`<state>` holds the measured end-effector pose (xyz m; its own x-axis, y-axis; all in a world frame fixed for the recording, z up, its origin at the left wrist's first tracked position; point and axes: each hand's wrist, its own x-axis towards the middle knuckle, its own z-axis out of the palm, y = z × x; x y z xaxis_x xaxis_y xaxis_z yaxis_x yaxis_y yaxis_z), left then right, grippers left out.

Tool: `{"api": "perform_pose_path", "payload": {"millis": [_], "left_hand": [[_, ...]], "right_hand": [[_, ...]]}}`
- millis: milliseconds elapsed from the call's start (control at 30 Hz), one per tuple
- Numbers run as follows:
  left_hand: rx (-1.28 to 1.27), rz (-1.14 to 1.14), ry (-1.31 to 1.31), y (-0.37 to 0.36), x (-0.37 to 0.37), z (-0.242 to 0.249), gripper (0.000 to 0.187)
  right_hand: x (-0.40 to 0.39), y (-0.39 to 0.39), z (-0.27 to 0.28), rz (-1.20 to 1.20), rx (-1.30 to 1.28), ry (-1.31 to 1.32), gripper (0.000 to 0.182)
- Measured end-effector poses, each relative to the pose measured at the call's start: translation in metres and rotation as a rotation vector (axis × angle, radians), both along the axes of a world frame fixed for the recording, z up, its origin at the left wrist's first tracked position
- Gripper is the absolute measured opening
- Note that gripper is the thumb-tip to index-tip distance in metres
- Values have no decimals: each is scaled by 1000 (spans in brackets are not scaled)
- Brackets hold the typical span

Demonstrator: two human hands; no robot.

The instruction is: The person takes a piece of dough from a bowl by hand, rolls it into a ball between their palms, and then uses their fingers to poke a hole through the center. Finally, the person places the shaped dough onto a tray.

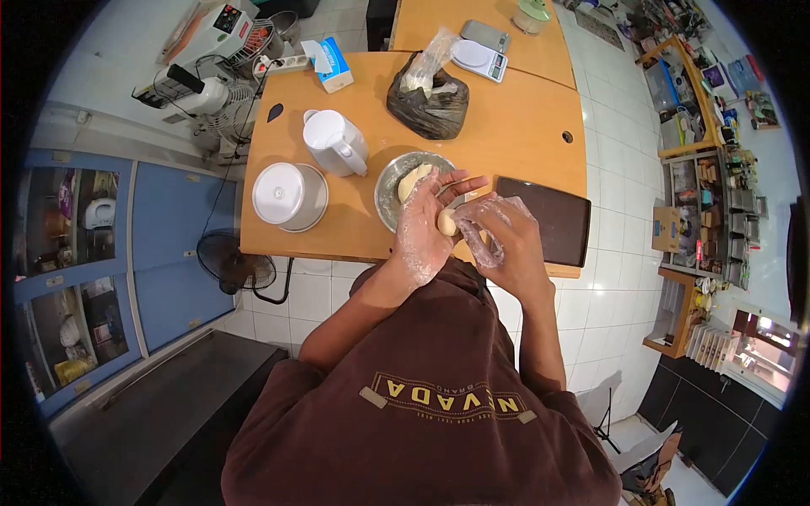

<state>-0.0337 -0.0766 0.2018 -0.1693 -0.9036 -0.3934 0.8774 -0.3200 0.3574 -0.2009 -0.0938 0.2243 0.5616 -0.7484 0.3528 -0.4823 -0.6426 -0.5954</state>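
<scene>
Both my hands wear thin clear plastic gloves dusted with flour. Between them sits a small pale dough ball (446, 222). My left hand (428, 228) lies over its left side with fingers stretched out, and my right hand (498, 232) cups it from the right. Just behind them stands a metal bowl (390, 181) with a larger lump of dough (413, 180) in it. All this is above the front edge of a wooden table (515, 139).
A dark baking tray (553, 218) lies right of my hands. On the table are also a white jug (334, 142), a lidded metal pot (288, 196), a black plastic bag (430, 103), a tissue box (334, 66) and a kitchen scale (479, 59). A fan (232, 266) stands on the floor.
</scene>
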Motion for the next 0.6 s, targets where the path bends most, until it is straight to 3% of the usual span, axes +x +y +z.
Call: {"api": "perform_pose_path", "payload": {"millis": [600], "left_hand": [[-78,-40,58,-8,10,-9,53]], "right_hand": [[13,-3,-5,-56,-15,-111,27]]}}
